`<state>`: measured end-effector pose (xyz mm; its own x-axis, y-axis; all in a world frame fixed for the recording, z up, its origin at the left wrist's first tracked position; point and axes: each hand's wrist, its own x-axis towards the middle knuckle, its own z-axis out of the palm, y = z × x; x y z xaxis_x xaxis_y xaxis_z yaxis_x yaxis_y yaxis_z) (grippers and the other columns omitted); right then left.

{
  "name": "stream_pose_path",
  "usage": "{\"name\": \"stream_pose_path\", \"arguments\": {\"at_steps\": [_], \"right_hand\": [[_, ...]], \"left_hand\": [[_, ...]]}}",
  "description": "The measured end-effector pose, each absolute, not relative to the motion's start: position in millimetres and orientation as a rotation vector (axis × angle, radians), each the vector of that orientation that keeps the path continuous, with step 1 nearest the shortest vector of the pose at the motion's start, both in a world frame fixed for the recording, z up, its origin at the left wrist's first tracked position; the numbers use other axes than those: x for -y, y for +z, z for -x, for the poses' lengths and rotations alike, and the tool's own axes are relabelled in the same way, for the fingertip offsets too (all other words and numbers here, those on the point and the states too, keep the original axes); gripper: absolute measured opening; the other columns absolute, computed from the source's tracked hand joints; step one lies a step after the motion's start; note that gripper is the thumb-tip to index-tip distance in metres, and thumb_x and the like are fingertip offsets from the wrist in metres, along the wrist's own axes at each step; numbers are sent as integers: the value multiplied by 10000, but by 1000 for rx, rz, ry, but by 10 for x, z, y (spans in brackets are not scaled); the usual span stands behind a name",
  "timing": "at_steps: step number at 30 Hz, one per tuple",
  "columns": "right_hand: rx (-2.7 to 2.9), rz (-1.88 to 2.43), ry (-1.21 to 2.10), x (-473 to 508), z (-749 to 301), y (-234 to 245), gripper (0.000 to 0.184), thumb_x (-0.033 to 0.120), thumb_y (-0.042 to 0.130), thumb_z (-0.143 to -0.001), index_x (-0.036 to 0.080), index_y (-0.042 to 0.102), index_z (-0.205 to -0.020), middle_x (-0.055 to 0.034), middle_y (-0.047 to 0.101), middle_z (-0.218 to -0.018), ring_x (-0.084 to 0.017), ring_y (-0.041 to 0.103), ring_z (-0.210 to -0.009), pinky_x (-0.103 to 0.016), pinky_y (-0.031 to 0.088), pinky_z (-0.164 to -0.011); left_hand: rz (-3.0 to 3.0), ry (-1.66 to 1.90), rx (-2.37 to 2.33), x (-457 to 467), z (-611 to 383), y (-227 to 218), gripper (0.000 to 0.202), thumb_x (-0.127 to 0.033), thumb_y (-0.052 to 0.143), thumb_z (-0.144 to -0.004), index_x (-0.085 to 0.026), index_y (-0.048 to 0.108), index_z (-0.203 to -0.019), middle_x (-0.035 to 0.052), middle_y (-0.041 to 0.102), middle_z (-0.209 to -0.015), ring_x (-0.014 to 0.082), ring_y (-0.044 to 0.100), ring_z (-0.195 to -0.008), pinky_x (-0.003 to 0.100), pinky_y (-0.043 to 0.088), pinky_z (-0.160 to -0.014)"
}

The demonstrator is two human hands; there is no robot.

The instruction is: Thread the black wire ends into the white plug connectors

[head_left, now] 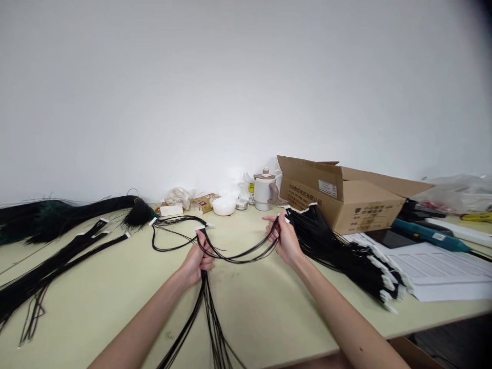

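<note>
My left hand (199,260) is closed round a bundle of thin black wires near a white connector at its top. Below that hand the black wires (205,307) fan out and hang toward the table's front edge. A few strands of the wire harness (239,260) sag in a loop across to my right hand (283,238), which pinches their other end by a small white connector. Behind my left hand a separate looped black cable (172,221) with white end connectors lies on the table. To the right of my right hand lies a thick pile of black harnesses (338,251) with white connectors.
An open cardboard box (369,205) stands at the back right. Near the wall are a lidded mug (264,192), a white bowl (224,206) and a small carton (206,202). More black wire bundles (49,264) lie left. Printed sheets (434,271) and a teal tool (430,236) lie right.
</note>
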<state>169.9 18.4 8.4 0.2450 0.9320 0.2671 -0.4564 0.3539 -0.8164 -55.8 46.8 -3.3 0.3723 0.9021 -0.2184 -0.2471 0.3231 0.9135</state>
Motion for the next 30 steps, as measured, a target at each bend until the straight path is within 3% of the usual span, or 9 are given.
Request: {"name": "stream_pose_path", "arguments": {"at_steps": [12, 17, 20, 23, 27, 30], "right_hand": [[851, 749, 1003, -225, -1715, 42, 517, 624, 532, -685, 132, 634, -808, 66, 237, -449, -46, 230, -420, -195, 303, -429], [815, 731, 999, -225, -1703, 40, 471, 583, 574, -680, 133, 638, -804, 60, 293, -429, -52, 296, -422, -220, 393, -499], [779, 668, 1061, -201, -1689, 68, 440, 555, 593, -683, 133, 632, -800, 48, 361, -420, -57, 363, -432, -220, 417, -526], [768, 610, 1173, -166, -1668, 103, 402, 517, 627, -673, 140, 621, -812, 27, 486, -473, -38, 365, -408, -206, 417, -513], [794, 517, 1267, -140, -1662, 130, 331, 436, 654, -685, 156, 600, -853, -14, 627, -670, 15, 237, -342, -156, 333, -417], [826, 464, 1259, -139, -1681, 136, 296, 413, 637, -711, 161, 589, -858, -31, 648, -744, 27, 162, -330, -140, 208, -354]], "left_hand": [[-920, 813, -806, -403, 475, -90, 573, -701, 422, -612, -180, 184, -599, -91, 91, -490, -11, 50, -368, 128, 21, -345], [-807, 877, -742, -428, 497, -39, 444, -508, 488, -716, -171, 224, -602, -94, 130, -480, -17, 88, -347, 125, 41, -339], [-673, 1026, -681, -482, 535, 29, 221, -247, 472, -779, -148, 322, -651, -75, 284, -490, -18, 224, -353, 120, 170, -353], [-629, 1124, -690, -545, 587, 81, 44, -113, 420, -771, -126, 411, -731, 7, 517, -651, 17, 459, -508, 148, 358, -500], [-917, 1056, -755, -578, 655, 79, 141, -213, 471, -763, -113, 503, -856, 92, 615, -938, 94, 556, -798, 191, 383, -633], [-1151, 928, -814, -553, 681, 50, 250, -290, 512, -747, -117, 510, -927, 96, 632, -934, 91, 548, -760, 185, 347, -577]]}}
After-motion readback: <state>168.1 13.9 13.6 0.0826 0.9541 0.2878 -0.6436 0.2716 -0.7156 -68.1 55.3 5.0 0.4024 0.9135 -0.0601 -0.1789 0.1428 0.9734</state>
